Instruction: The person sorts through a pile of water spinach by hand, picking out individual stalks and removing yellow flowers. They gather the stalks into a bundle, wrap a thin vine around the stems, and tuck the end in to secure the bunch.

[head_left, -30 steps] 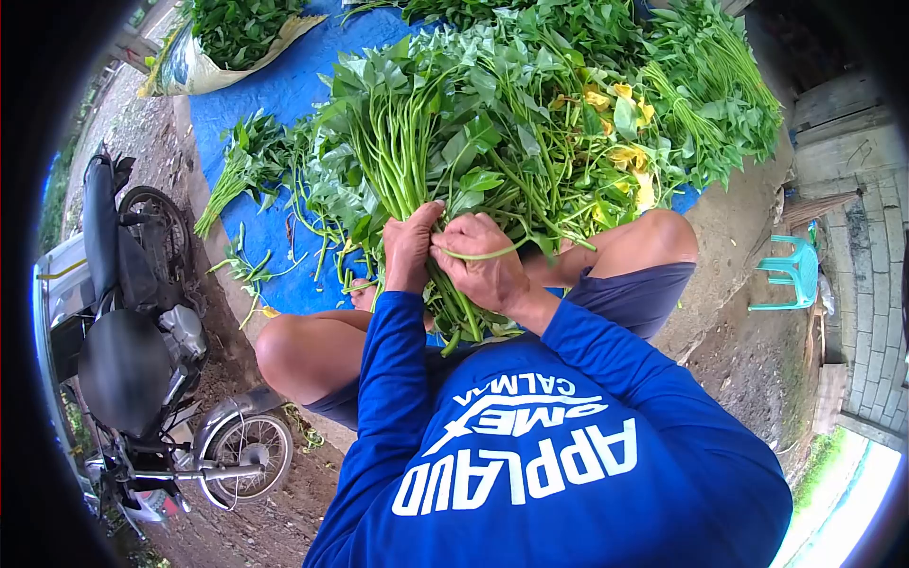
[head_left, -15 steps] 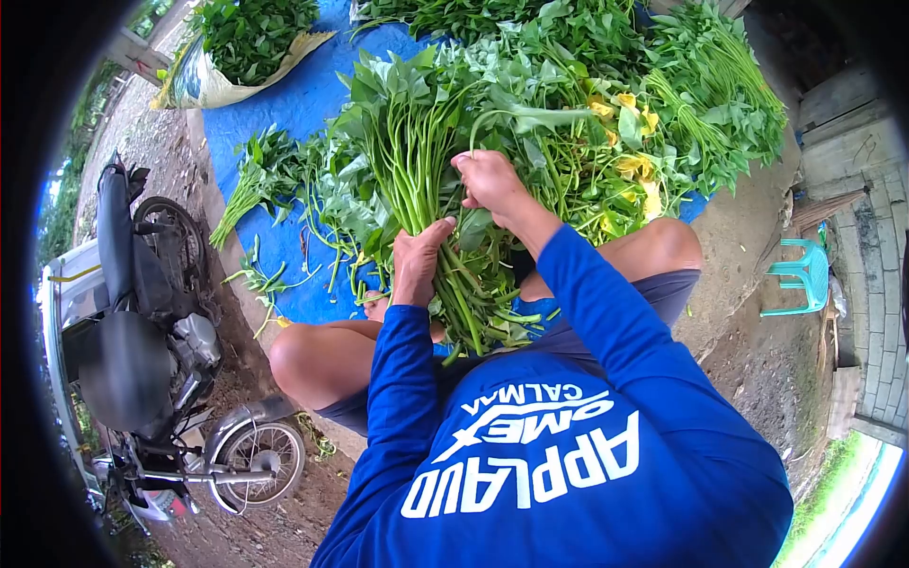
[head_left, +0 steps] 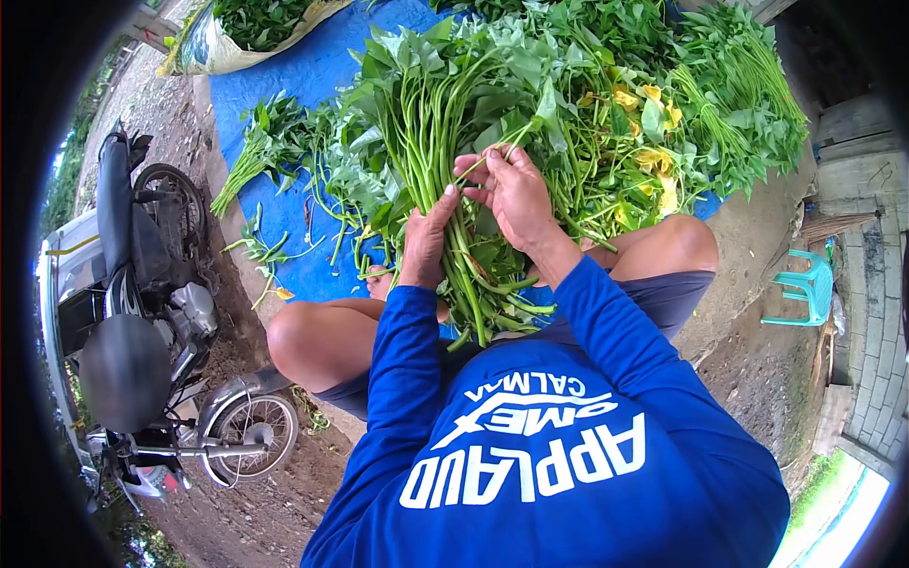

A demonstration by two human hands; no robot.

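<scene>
Two hands meet at mid-frame. The left hand (head_left: 426,244) is clamped round the stems of a thick bundle of long-stemmed leafy greens (head_left: 445,114), and the right hand (head_left: 516,194) pinches one stem just above. The bundle lies on a blue plastic tarpaulin (head_left: 284,76), outdoors. A black motorcycle (head_left: 142,284) stands on brown dirt ground (head_left: 246,511) at left, and a turquoise plastic chair (head_left: 803,289) at right.
</scene>
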